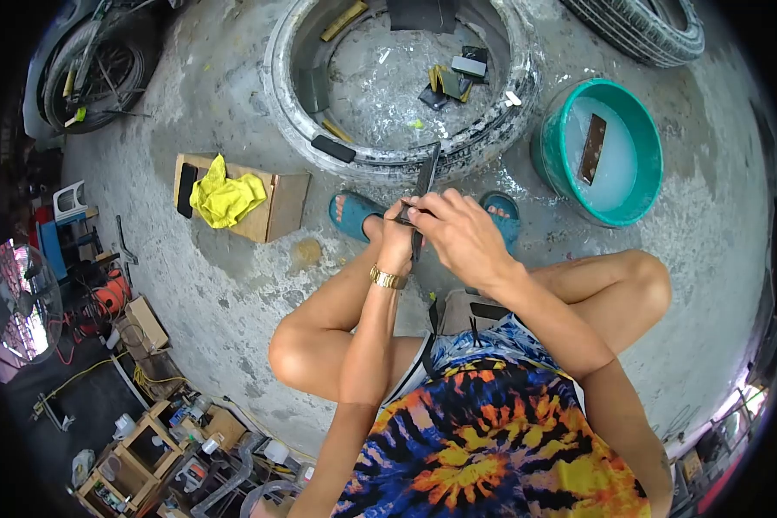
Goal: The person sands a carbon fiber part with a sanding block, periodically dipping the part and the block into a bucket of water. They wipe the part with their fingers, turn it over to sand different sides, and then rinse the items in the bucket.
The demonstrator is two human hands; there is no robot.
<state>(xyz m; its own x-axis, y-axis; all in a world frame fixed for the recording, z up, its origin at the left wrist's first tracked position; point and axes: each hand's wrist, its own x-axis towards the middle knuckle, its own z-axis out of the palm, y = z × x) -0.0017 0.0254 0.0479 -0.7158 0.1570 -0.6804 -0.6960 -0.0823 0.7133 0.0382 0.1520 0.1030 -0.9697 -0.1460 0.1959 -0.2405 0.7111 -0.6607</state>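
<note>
Both hands meet in front of me, between my knees, on a long dark flat strip point(426, 173) whose far end points up toward the tire. Its exact kind I cannot make out. My left hand point(395, 240), with a gold watch at the wrist, is wrapped round the near part of the strip. My right hand point(459, 226) is closed with its fingertips pressed on the strip beside the left fingers, which partly hide it. Beyond the hands, a worn tire point(298, 121) lies flat, with a black block point(333, 148) on its rim.
Sanding-type blocks and scraps point(449, 82) lie inside the tire. To the right, a green basin point(548, 168) holds cloudy water and a brown strip point(593, 148). A wooden box point(287, 205) carries a yellow cloth point(226, 197). Tools and a fan point(24, 302) crowd the left.
</note>
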